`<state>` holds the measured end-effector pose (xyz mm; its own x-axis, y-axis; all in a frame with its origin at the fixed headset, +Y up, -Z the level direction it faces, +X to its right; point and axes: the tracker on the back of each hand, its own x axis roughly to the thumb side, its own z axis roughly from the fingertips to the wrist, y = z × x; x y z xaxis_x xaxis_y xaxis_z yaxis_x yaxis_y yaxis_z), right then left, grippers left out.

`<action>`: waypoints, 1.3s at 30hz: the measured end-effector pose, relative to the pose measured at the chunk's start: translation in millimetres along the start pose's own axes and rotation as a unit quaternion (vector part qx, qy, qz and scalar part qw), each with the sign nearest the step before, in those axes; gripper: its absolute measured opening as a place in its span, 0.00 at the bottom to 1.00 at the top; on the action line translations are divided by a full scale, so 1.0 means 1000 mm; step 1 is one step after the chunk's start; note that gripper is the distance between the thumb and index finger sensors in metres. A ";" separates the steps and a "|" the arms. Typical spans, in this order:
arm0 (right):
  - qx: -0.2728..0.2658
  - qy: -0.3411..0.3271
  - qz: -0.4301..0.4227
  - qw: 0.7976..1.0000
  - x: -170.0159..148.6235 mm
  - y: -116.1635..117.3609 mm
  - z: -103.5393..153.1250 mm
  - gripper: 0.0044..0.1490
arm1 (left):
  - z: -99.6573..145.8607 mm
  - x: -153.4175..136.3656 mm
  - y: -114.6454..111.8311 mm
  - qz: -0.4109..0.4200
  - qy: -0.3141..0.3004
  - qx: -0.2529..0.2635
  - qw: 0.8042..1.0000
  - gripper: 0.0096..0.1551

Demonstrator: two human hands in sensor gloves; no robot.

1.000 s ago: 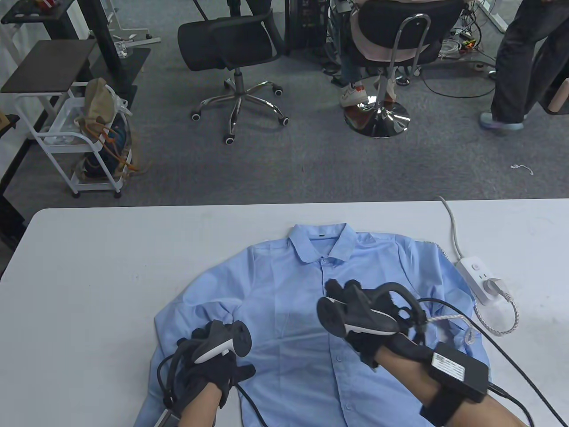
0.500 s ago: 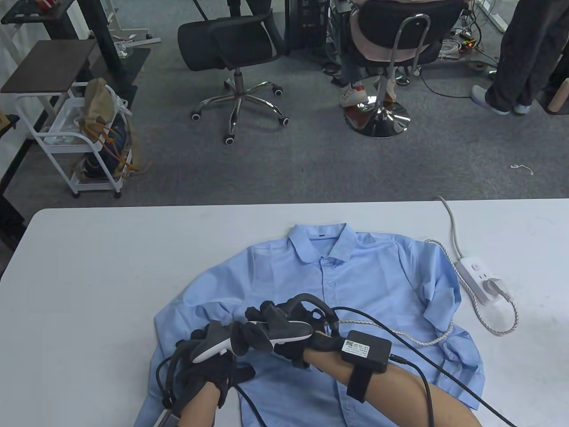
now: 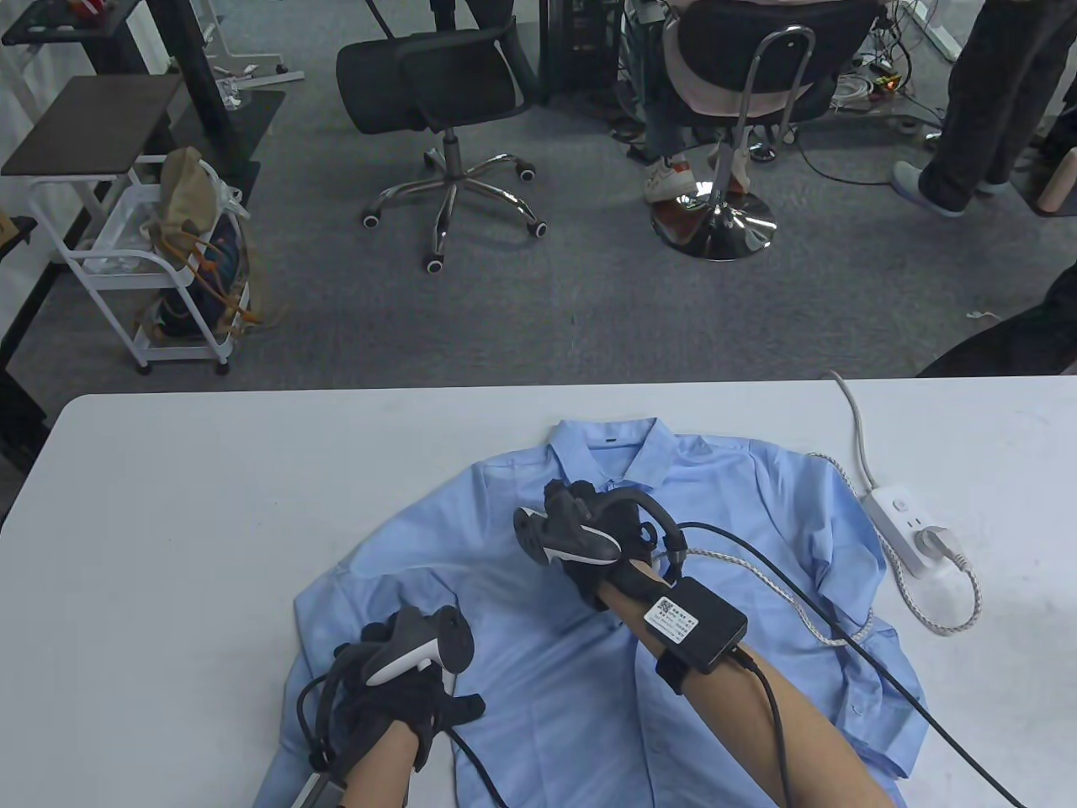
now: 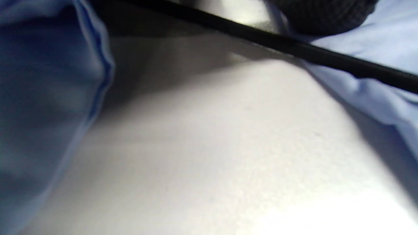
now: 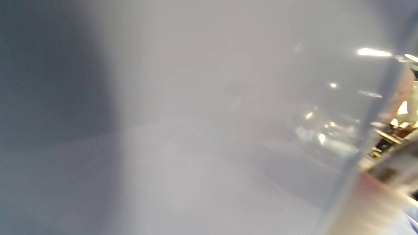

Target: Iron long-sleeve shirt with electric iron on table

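Light blue long-sleeve shirt (image 3: 589, 606) laid flat, front up, buttoned, at lower centre of the table view on a white desk (image 3: 185, 522); collar toward the top of the frame, sleeves folded inward along both sides.

Right hand (image 3: 589, 539) over the chest of the shirt, just below the collar, arm reaching in diagonally from lower right. Fingers (image 3: 559, 497) curled downward around something hidden beneath the palm and tracker; iron itself not visible, so cannot tell what is gripped. Braided grey cord (image 3: 917, 602) running from under this hand across the shirt's right side to a plug in a white power strip (image 3: 904, 518) at the right of the desk. Black box (image 3: 694, 621) strapped to the right forearm, black cables trailing off to the lower right.

Left hand (image 3: 404, 682) at lower left of the frame, resting on the lower left part of the shirt. Fingers (image 3: 458, 711) spread and mostly straight, pressing the cloth flat, holding nothing.

Left wrist view: blurred close-up of bare desk between blue cloth on both sides, black cable across the top. Right wrist view: too blurred to read.

Beyond the desk, upper half of the frame: grey carpet, black office chair (image 3: 437, 84), white cart (image 3: 143, 252) at left.
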<state>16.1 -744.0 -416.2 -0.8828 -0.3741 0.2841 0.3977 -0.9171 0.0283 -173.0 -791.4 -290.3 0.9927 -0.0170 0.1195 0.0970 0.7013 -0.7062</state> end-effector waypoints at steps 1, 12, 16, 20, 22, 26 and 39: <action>0.000 0.010 0.004 1.000 0.001 0.000 -0.002 0.44 | 0.000 0.000 0.000 0.001 0.000 -0.001 1.000 0.70; 0.002 0.039 0.001 0.999 -0.005 -0.006 -0.006 0.42 | 0.000 0.000 0.000 0.005 -0.001 -0.001 1.000 0.71; -0.078 0.009 -0.045 0.996 -0.005 -0.038 0.027 0.40 | 0.002 -0.004 0.001 0.014 -0.013 0.007 1.000 0.68; -0.106 -0.053 -0.070 0.991 0.009 -0.069 0.077 0.39 | 0.008 -0.019 0.010 0.090 -0.030 0.037 0.995 0.58; -0.096 -0.090 -0.079 0.988 0.025 -0.075 0.099 0.39 | 0.007 -0.025 0.011 0.100 -0.015 0.051 0.994 0.56; -0.047 -0.144 -0.097 0.984 0.067 -0.065 0.131 0.38 | -0.003 -0.032 0.003 0.060 0.017 0.054 0.997 0.56; -0.013 -0.124 -0.023 0.992 0.109 -0.030 0.161 0.38 | -0.011 -0.027 -0.003 0.076 -0.012 0.007 0.997 0.67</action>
<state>-52.2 -735.1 -231.8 -0.8105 -0.2891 0.5094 0.3485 -0.9370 0.0227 -199.1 -801.1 -298.8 0.9939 0.1070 0.0284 -0.0556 0.7049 -0.7071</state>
